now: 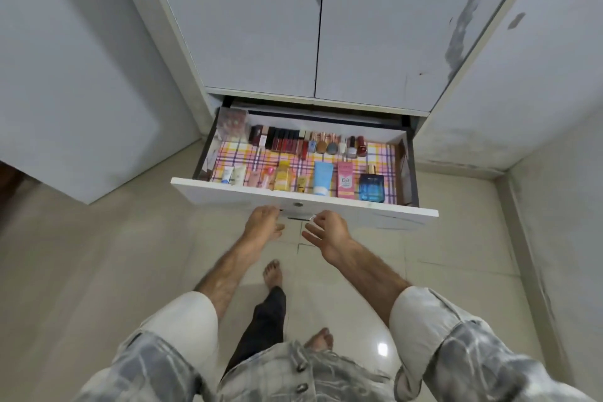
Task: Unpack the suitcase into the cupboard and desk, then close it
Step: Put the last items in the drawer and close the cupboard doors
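Both hands sit at the drawer (303, 202) front, by the metal handle (298, 216). The left hand (263, 222) has its fingers curled at the handle; whether it grips cannot be told. The right hand (326, 230) hangs loosely curled, holding nothing. The drawer likely slides stiffly on rails; take it at the handle. Inside, small, light, probably fragile cosmetics stand in rows; a pink tube (346, 183) reads "BB". The cupboard doors (261, 26) above are closed. No suitcase is in view.
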